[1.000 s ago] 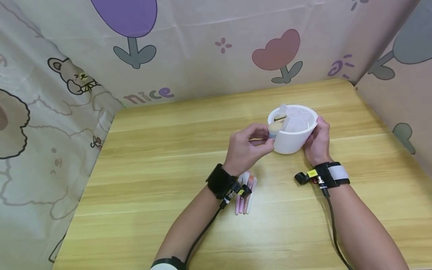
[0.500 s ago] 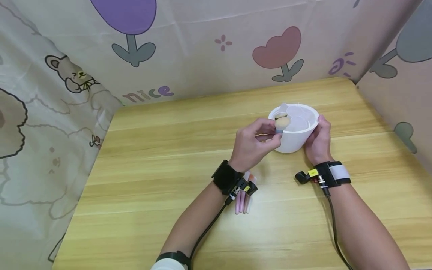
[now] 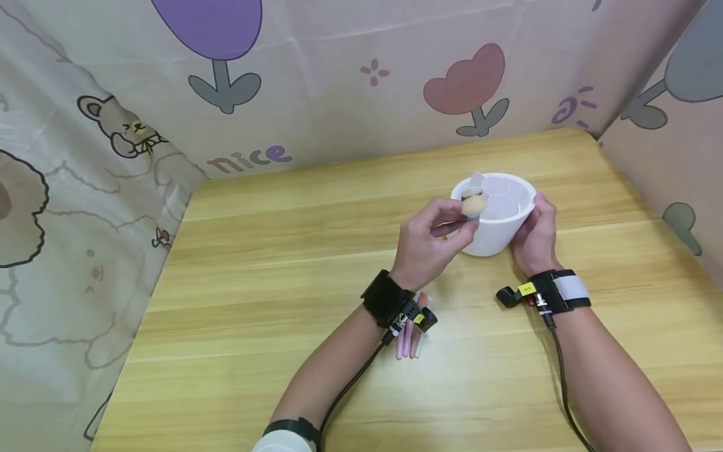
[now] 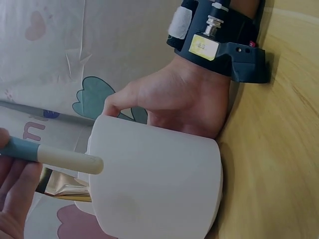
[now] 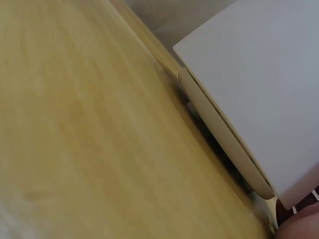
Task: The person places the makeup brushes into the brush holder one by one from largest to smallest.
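Note:
My left hand (image 3: 432, 242) pinches a makeup brush (image 4: 65, 158) with a blue upper part and a cream handle. Its round tan head (image 3: 473, 206) points up beside the rim of a white divided holder (image 3: 491, 238). In the left wrist view the handle's end overlaps the holder's rim; whether it is inside or in front, I cannot tell. My right hand (image 3: 533, 237) grips the holder's right side, thumb near the rim and other fingers mostly hidden behind it. A black and gold item (image 4: 65, 184) sticks out of the holder.
Several slim pink and pale sticks (image 3: 408, 339) lie on the wooden table (image 3: 271, 263), partly hidden beneath my left wrist camera. A patterned curtain (image 3: 316, 81) stands behind the table and at both sides. Cables run from both wrist cameras.
My left hand has moved slightly right with the makeup brush, bringing its tan head from the holder's left edge to over the front of its rim. The right hand keeps its grip.

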Available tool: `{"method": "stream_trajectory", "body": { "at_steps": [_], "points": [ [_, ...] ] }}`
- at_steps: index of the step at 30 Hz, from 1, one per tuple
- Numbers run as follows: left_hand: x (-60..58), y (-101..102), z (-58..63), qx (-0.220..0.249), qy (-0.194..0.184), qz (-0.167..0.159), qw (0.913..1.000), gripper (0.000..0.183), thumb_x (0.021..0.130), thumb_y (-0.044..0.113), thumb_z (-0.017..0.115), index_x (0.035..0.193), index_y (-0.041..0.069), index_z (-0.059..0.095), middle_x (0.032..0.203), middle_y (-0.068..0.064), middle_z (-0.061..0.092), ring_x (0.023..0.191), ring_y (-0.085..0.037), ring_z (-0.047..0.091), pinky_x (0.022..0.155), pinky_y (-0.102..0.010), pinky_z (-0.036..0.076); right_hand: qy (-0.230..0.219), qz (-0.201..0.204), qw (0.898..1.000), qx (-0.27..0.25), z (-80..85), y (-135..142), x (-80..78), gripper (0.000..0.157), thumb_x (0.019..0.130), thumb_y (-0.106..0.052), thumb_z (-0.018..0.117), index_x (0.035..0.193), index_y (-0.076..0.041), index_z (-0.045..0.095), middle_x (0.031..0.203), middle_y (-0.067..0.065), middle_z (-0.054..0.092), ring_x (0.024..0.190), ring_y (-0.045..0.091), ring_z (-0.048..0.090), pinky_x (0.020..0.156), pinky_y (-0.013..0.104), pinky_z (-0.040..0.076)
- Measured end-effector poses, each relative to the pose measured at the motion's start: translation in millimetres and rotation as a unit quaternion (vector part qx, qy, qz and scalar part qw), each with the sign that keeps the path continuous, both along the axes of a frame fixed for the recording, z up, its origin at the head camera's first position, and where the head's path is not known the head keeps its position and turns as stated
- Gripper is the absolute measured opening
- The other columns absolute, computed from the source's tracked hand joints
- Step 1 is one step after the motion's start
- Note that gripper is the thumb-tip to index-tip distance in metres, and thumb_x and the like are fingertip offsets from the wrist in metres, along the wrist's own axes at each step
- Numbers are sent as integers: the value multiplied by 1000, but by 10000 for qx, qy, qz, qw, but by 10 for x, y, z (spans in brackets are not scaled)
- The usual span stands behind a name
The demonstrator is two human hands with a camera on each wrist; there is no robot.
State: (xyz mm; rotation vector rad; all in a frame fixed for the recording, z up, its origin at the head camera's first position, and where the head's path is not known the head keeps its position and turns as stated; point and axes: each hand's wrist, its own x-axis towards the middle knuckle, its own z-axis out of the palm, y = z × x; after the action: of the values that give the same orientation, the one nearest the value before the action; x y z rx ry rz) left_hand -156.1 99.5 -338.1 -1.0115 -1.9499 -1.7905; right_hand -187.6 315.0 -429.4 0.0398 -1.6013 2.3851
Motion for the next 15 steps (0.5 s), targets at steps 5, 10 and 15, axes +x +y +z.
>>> {"method": "stream_trajectory", "body": {
  "at_steps": [5,10,15],
  "points": [
    [9,9,7,218,-28,95,9997,22,79,-10,68,97,-9,56,98,-23,67,92,-22,69,79,-21,56,49,23,10000,-3,1,-3,-13,60,97,-47,28,138,-8,46,130,8,48,119,20,43,101,30,29],
    [20,5,31,300,-57,174,9994,21,80,-11,67,97,-10,55,99,-24,65,94,-23,68,79,-21,56,1,36,10000,88,2,-1,-8,64,97,-53,26,140,-8,45,131,9,47,121,21,42,102,29,29],
    [32,-13,75,365,3,140,9992,21,79,-13,66,95,-10,54,98,-25,64,93,-27,68,79,-23,56,6,31,9999,153,11,-8,1,63,98,-52,25,142,-9,42,136,9,44,125,22,39,106,29,28]
  ]
}}
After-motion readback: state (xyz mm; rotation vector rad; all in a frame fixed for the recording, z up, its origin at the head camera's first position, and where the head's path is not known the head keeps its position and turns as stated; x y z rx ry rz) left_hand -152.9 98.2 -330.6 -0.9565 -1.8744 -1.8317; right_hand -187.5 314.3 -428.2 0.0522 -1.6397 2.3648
